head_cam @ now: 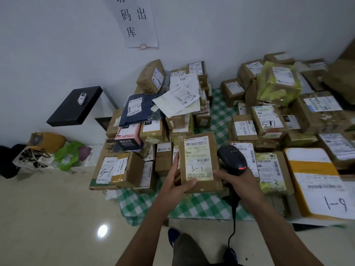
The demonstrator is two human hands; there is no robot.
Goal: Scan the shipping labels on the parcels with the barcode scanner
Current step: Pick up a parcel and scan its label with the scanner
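Parcel (199,164) marked 3-1, held up over the checked cloth (138,206), in front of the pile (153,131). Long axis runs away from the person. Label (198,158) faces up at the camera, with its top barcode running across the short side. Left hand (178,179) grips the left edge, thumb on the lower label. Right hand (236,181) is just right of it, thumb touching the lower right corner, fingers wrapped round the scanner (232,160) handle. Scanner head sits beside the label's right edge, nose apparently aimed forward, not at the label. It needs swinging left and over, I judge. Cable (233,223) hangs below.
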